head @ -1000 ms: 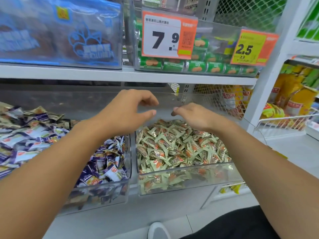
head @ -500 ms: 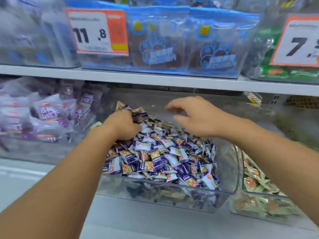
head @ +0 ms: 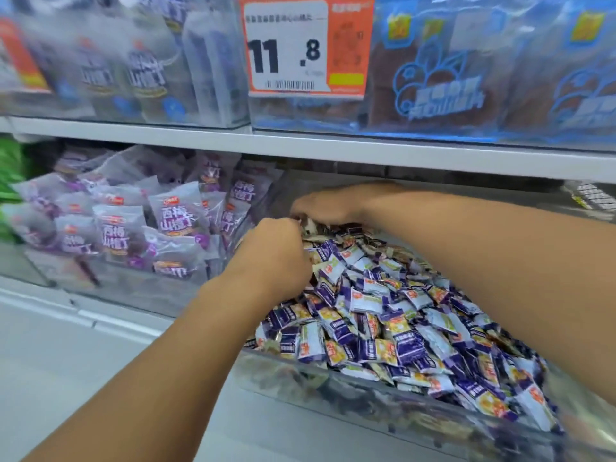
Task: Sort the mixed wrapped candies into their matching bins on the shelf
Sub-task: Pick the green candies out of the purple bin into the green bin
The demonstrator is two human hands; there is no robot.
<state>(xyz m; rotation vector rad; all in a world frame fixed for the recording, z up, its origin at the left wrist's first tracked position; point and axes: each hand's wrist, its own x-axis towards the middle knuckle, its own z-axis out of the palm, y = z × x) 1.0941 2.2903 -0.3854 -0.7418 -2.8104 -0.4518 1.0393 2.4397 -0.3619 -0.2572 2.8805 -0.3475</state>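
Candies (head: 383,315) heap a clear bin (head: 333,388) under white shelf (head: 300,145); both hands' grip unclear.

I'm in a shop: a price tag (head: 305,45) reading 11.8 hangs above white shelving (head: 333,150), with clear bins (head: 366,405) of wrapped candies (head: 383,311) and bagged snacks (head: 173,221).

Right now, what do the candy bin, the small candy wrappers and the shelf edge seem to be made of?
Candy bin: probably clear hard plastic; the candies show through its front wall, which reflects light.
Candy wrappers: likely thin printed plastic film, glossy, with crimped ends; foil lining cannot be told.
Shelf edge: looks like painted metal, smooth pale grey-white; this is uncertain.
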